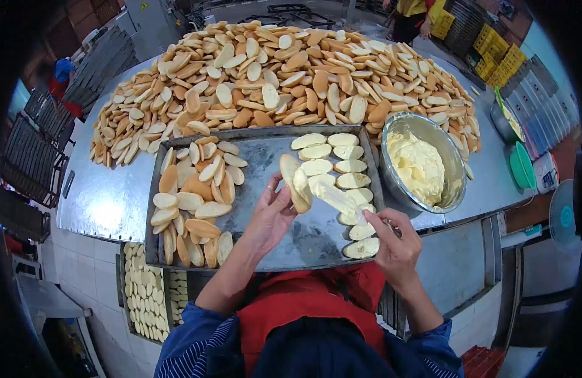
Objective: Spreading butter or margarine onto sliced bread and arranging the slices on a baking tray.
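My left hand grips bread slices, seemingly two together, above the middle of a metal baking tray. In my right hand is a spatula with a pale blade. Its cream-smeared tip meets the cut face of the front slice. Cream-coated slices lie in rows along the tray's right side, the lowest beside my right hand. Plain slices are piled loosely at the tray's left. Right of the tray, a metal bowl holds thick yellowish cream.
A large heap of bread slices covers the metal table behind the tray. Filled trays sit lower left. At right are a green bowl and another metal bowl. A person stands beyond the table; another is at left.
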Demonstrator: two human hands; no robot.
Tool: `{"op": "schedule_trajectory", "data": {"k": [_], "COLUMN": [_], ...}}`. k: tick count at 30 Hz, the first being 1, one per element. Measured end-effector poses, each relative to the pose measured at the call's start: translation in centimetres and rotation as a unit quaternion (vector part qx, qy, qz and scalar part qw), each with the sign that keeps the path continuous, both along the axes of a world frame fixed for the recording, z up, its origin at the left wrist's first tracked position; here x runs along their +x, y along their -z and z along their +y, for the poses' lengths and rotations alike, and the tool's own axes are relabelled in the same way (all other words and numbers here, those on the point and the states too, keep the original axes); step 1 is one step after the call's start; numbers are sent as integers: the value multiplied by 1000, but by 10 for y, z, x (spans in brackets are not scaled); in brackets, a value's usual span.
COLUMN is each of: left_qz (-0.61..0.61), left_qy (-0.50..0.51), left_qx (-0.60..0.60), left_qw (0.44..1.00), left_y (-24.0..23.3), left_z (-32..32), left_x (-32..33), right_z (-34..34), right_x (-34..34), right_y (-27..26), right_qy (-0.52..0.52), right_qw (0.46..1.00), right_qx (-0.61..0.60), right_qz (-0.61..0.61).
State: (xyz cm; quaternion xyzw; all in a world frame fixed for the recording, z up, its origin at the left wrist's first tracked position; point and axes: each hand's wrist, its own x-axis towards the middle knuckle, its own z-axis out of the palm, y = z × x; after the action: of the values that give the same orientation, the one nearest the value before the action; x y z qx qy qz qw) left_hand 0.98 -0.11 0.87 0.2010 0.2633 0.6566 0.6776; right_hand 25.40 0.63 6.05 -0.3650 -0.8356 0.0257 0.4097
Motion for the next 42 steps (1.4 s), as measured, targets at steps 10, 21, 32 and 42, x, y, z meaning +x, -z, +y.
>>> {"op": "schedule_trajectory", "data": {"k": [10,21,32,42], "left_qz": [-61,-53,65,491], "left_qy": [18,131,109,59], "left_qx": [-38,-83,-68,1], "left_qw": [997,986,990,869], "left_y": [6,13,29,76], "left_z": [-3,-16,-6,15], "left_x": [-8,13,-12,-20], "right_z": [-2,43,11,1], "right_x": [-4,-36,-3,25], "right_y": [25,45,46,62], "right_qy": [-48,56,76,141], "right_qw": [999,997,960,947], "right_qx": [13,50,-188,-170], "right_qz": [3,13,193,231]}}
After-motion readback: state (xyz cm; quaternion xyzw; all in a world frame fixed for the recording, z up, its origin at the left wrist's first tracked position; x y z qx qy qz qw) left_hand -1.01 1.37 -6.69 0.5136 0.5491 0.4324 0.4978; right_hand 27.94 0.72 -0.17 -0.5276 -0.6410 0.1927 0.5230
